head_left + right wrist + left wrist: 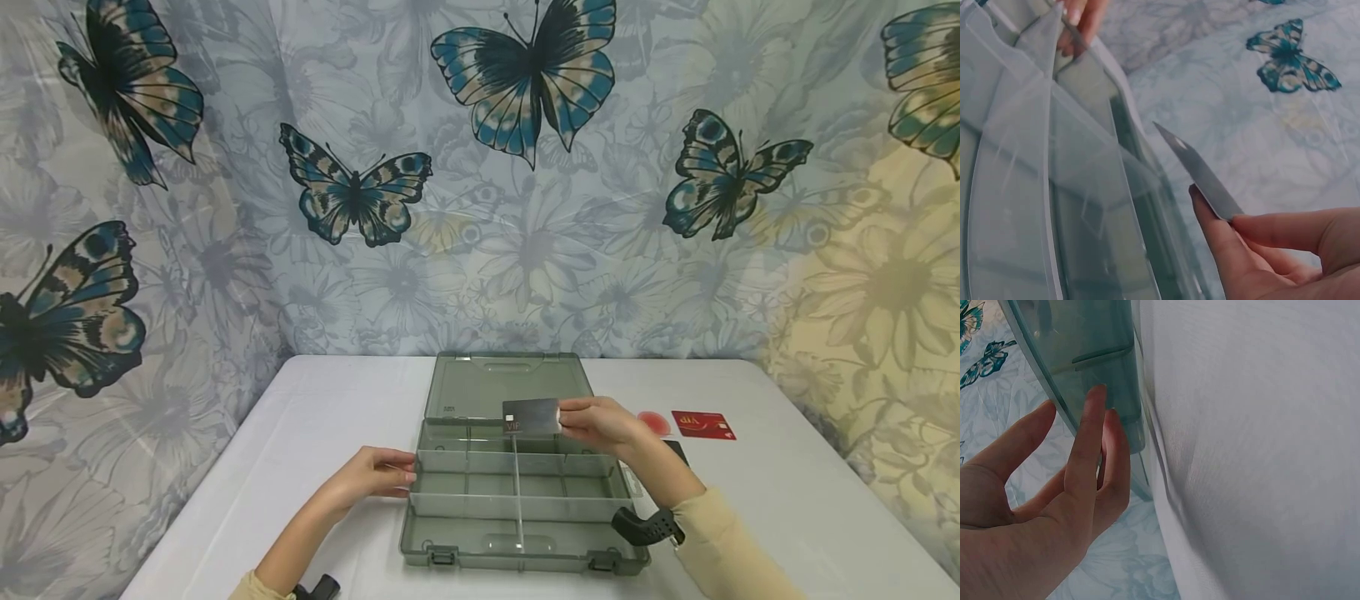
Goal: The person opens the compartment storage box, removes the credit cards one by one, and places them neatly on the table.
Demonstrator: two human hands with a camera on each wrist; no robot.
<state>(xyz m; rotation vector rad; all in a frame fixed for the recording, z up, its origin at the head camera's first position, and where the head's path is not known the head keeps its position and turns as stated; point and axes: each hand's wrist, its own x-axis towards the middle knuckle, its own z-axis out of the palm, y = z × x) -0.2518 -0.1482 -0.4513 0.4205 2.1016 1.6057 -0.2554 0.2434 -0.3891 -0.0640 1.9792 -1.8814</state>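
Note:
My right hand (600, 423) pinches a dark grey VIP card (529, 415) by its right edge, thumb against fingers, above the back of a box. In the right wrist view the same card (1200, 172) appears tilted, nearly edge-on. The box (517, 507) is translucent green plastic, split by clear dividers, and its lid (510, 386) lies back, raised. At the box's left side is my left hand (367, 475), fingertips at the outer wall. Its fingers (1087, 437) are mostly straight along the wall in the left wrist view.
A red card (703, 424) lies on the white table (810, 500) at the right, beside a red round piece (655, 423). Partly hidden under my right forearm is a black flat item (677, 451). Butterfly-print fabric (525, 275) hangs behind the table and at its sides.

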